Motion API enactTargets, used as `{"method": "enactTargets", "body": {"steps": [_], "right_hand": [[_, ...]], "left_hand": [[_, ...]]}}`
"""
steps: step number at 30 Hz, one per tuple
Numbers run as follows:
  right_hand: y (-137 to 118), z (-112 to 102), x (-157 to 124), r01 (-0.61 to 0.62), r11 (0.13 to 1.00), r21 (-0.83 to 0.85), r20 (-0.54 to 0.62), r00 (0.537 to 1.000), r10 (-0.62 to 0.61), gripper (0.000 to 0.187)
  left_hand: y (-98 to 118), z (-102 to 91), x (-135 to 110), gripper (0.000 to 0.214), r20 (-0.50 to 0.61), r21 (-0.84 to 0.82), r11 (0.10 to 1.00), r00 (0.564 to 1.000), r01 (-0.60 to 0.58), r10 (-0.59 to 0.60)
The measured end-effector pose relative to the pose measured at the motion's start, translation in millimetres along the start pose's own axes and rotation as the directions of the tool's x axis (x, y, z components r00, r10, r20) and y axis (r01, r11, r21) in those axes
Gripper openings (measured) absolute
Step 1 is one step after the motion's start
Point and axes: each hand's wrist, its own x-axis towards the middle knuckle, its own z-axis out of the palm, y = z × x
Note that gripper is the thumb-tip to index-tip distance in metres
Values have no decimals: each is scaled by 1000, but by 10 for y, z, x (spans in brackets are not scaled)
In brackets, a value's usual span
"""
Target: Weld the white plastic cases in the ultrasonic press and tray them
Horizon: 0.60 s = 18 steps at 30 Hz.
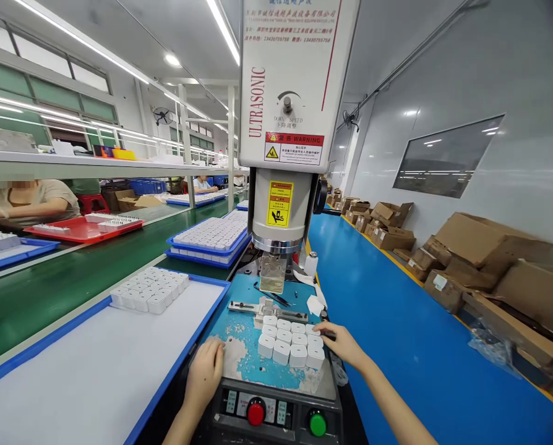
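Front panel: the machine's dark control panel point(258, 409) sits nearest, with a red button point(256, 412) left of a green button point(318, 424).
Left hand: the left hand point(205, 369) rests at the near left edge of the work plate point(239, 287), fingers loosely curled; whether anything is under them I cannot tell.
Right hand: the right hand point(342, 343) is half open, thumb and fingers apart, fingertips against the right side of the white pieces, not closed round one.
White pieces: the white pieces point(299, 354) stand close together in rows of four on the worn blue plate, a small mark on each top.
Fixture: a metal fixture point(240, 307) lies just behind them.
Press: the ultrasonic press point(283, 74) rises behind, its horn point(273, 275) raised above the plate.
Left side: a blue-rimmed tray point(95, 364) bears a cluster of similar blocks point(150, 290) at its far end.
Farther off: a seated co-worker point(39, 201) is near a red tray point(77, 230); cardboard boxes point(490, 241) line the right wall.
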Motion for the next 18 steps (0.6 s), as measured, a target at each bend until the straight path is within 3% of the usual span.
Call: {"method": "enactTargets", "body": {"steps": [4, 8, 13, 18], "right_hand": [[-19, -121, 86, -35, 999, 11, -57, 998, 35, 24], [-214, -156, 375, -13, 999, 41, -117, 993, 18, 27], [-530, 178, 835, 27, 1000, 9, -24, 999, -27, 28], [-687, 555, 1097, 43, 999, -13, 45, 998, -42, 27]], "left_hand": [[32, 76, -69, 23, -80, 139, 985, 991, -98, 110], [59, 60, -70, 20, -95, 159, 975, 981, -154, 171], [60, 49, -85, 19, -113, 154, 976, 978, -157, 175], [60, 64, -98, 20, -107, 147, 977, 980, -153, 169]]}}
